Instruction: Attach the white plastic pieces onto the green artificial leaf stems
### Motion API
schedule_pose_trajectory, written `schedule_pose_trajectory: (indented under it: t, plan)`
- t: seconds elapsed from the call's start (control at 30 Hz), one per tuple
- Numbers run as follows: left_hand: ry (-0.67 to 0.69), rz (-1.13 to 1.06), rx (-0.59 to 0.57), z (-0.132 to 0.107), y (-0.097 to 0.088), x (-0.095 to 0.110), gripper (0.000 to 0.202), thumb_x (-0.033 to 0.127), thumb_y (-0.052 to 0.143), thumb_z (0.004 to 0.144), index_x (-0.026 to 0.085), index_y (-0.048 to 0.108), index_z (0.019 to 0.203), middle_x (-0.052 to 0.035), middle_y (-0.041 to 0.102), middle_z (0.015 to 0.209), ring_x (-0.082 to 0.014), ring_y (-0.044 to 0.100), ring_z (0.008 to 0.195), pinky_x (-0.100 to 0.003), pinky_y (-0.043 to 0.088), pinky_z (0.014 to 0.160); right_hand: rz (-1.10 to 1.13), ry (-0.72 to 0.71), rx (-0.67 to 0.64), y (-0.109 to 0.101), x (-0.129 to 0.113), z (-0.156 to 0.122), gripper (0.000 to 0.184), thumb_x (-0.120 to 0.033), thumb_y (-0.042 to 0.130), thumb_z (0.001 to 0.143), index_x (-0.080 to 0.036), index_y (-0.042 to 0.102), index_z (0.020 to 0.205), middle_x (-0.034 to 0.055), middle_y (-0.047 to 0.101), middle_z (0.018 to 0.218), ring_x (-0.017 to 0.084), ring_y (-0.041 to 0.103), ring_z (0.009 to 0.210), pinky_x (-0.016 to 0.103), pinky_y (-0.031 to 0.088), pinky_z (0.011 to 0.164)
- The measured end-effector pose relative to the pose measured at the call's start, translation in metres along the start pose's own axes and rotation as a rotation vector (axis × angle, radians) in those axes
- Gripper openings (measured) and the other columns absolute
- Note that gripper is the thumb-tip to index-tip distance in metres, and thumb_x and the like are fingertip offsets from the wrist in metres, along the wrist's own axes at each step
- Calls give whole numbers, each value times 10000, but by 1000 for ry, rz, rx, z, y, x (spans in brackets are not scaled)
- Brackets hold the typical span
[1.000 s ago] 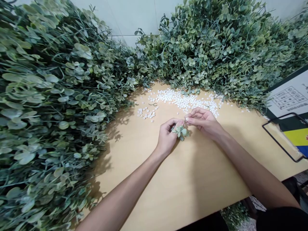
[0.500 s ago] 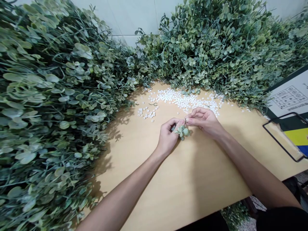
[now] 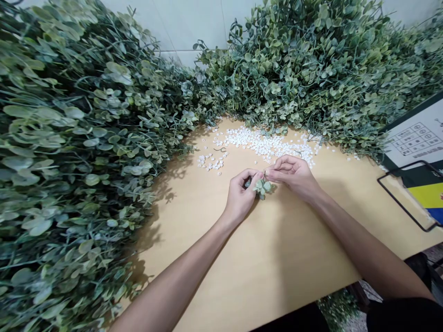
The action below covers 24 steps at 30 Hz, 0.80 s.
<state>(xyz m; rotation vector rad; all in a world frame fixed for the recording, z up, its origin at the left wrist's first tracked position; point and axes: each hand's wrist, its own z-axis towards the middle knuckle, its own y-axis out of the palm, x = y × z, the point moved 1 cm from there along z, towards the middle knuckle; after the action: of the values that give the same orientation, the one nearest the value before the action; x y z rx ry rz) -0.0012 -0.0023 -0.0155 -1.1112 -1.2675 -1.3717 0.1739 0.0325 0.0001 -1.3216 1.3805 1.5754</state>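
A small sprig of artificial leaves point(image 3: 262, 186) is held over the table, its pale green leaves hanging below the fingers. My left hand point(image 3: 243, 191) is closed around it, thumb on top. Close beside, my right hand point(image 3: 289, 174) pinches at the upper end of the sprig, thumb against forefinger; what exactly sits between those fingertips is too small to make out. Just beyond both hands, many small white plastic pieces point(image 3: 273, 145) lie spread in a loose heap.
Large piles of artificial greenery point(image 3: 86, 152) line the left side and the back of the wooden table point(image 3: 221, 276). A few white pieces and a thin dark stem point(image 3: 220, 150) lie left of the heap. At right stands a printed box point(image 3: 415, 143) with a black wire frame point(image 3: 401, 203).
Both hands stay almost in place. The sprig has turned slightly between the fingers, and the right fingertips have shifted a little to the left.
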Motion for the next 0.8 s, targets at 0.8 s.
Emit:
schedule_pose_trajectory:
  t: [0.8]
  plan:
    - [13, 60, 4, 0, -2, 0, 333, 476, 753, 897, 163, 716, 790, -15, 642, 694, -126, 562, 629, -234, 484, 578, -71, -11, -7, 3, -7, -3, 387, -316, 1002, 605, -190, 680, 779, 42, 823, 903, 173, 785, 831, 305, 640, 840]
